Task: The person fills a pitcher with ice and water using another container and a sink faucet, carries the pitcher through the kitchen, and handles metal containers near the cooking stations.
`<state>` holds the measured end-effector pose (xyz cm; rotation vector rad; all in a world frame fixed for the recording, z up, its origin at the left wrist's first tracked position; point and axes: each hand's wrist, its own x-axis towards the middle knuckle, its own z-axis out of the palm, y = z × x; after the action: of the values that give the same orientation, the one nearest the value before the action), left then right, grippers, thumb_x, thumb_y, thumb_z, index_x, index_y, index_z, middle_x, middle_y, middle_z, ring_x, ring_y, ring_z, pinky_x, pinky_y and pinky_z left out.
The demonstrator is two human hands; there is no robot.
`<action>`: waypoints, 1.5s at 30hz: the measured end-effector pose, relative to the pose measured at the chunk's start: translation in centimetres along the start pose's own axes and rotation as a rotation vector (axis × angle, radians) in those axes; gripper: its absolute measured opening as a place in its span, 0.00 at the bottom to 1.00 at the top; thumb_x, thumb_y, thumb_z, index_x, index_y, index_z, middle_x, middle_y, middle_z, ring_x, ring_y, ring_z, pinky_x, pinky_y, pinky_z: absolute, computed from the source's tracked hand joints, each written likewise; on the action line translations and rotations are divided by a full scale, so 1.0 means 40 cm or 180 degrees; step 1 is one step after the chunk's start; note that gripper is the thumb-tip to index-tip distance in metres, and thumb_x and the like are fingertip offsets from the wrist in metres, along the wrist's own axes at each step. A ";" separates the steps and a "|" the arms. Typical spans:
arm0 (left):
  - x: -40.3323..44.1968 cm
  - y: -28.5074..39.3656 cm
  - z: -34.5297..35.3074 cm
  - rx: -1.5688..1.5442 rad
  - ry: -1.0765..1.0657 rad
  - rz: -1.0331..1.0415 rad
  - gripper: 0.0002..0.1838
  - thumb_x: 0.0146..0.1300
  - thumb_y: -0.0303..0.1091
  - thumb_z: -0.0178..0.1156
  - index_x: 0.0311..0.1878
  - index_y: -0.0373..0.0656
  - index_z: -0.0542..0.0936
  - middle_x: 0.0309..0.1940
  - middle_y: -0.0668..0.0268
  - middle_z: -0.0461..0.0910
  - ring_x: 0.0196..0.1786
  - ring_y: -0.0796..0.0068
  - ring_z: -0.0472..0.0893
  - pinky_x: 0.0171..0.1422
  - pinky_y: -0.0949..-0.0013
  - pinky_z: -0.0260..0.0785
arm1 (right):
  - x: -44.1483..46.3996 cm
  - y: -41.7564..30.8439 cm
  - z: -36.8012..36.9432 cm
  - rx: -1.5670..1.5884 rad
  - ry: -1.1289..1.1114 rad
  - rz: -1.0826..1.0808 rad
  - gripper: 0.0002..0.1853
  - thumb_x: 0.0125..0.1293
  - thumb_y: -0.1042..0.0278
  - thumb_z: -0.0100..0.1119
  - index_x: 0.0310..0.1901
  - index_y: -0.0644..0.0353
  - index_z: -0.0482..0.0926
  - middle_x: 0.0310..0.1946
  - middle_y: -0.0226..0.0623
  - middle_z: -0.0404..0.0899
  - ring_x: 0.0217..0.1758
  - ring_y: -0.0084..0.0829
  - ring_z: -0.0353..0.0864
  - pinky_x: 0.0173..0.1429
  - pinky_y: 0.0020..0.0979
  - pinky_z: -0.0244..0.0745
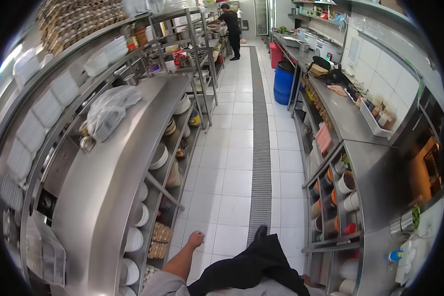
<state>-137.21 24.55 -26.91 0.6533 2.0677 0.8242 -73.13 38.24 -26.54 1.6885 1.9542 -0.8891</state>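
My left hand [196, 239] hangs over the white floor tiles with its fingers curled in, and I see nothing in it. It is nearest the shelf under the left steel counter [91, 190], where brown egg trays [160, 240] and white tubs [133, 239] stand. Only a sliver of my right hand [307, 281] shows at the bottom edge, beside the black apron [246, 261]; its fingers are hidden. One dark shoe [261, 232] is on the drain grate.
A long floor grate [260, 148] runs up the aisle. A person in black [231, 29] stands far off at the left. A blue barrel [283, 83] and a red bin [276, 54] stand along the right counter [348, 118]. A plastic bag [111, 111] lies on the left counter.
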 end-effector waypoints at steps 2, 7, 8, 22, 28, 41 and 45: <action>0.096 0.121 0.005 -0.0271 -0.0071 -0.0098 0.11 0.60 0.37 0.55 0.38 0.38 0.74 0.27 0.64 0.77 0.28 0.73 0.79 0.28 0.68 0.71 | 0.064 -0.106 -0.105 -0.0010 0.0134 0.0159 0.22 0.50 0.52 0.68 0.30 0.69 0.81 0.28 0.51 0.81 0.34 0.45 0.83 0.39 0.39 0.76; 0.217 0.292 0.034 -0.0228 -0.0226 -0.0490 0.13 0.57 0.37 0.54 0.36 0.34 0.76 0.25 0.57 0.80 0.26 0.67 0.82 0.32 0.67 0.74 | 0.370 -0.259 -0.361 0.0665 0.0403 0.0277 0.22 0.48 0.59 0.70 0.38 0.70 0.79 0.38 0.54 0.80 0.45 0.48 0.80 0.49 0.40 0.74; 0.234 0.274 0.043 -0.0111 -0.0385 -0.0633 0.13 0.57 0.36 0.54 0.35 0.34 0.76 0.25 0.58 0.80 0.27 0.67 0.82 0.31 0.66 0.74 | 0.462 -0.268 -0.398 0.0705 0.0628 -0.0015 0.26 0.46 0.61 0.71 0.43 0.70 0.75 0.41 0.54 0.79 0.49 0.49 0.78 0.51 0.42 0.73; 0.902 0.350 -0.093 0.3182 -0.1282 0.1218 0.13 0.43 0.36 0.66 0.33 0.42 0.81 0.31 0.58 0.81 0.39 0.56 0.80 0.45 0.56 0.74 | 1.124 -0.911 -1.118 0.1005 0.0724 0.0013 0.31 0.55 0.62 0.65 0.55 0.67 0.62 0.47 0.61 0.74 0.50 0.56 0.76 0.52 0.46 0.71; 1.418 0.615 -0.231 0.1873 -0.0831 0.0429 0.10 0.50 0.35 0.62 0.33 0.39 0.80 0.32 0.55 0.81 0.29 0.60 0.82 0.36 0.59 0.75 | 1.228 -1.016 -1.198 0.1218 0.0617 0.0382 0.30 0.48 0.67 0.68 0.53 0.64 0.66 0.44 0.54 0.77 0.47 0.52 0.78 0.48 0.44 0.74; 2.139 1.183 -0.382 0.0010 -0.0346 -0.0711 0.09 0.54 0.35 0.55 0.34 0.39 0.78 0.27 0.58 0.80 0.26 0.67 0.82 0.34 0.65 0.75 | 1.773 -1.508 -1.665 0.1656 0.1107 0.0326 0.19 0.54 0.65 0.61 0.41 0.68 0.68 0.27 0.52 0.78 0.25 0.47 0.80 0.29 0.41 0.74; 2.274 1.166 -0.409 0.0846 -0.0700 -0.0283 0.10 0.48 0.35 0.64 0.30 0.41 0.78 0.26 0.58 0.80 0.29 0.63 0.82 0.36 0.61 0.75 | 2.168 -1.600 -1.830 0.1250 0.1617 -0.0371 0.24 0.57 0.58 0.61 0.46 0.68 0.67 0.33 0.61 0.78 0.40 0.58 0.79 0.44 0.45 0.73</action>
<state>-192.90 111.78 -28.85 0.7534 2.0035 0.4096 -144.35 147.16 -19.68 2.2162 2.3372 -1.0116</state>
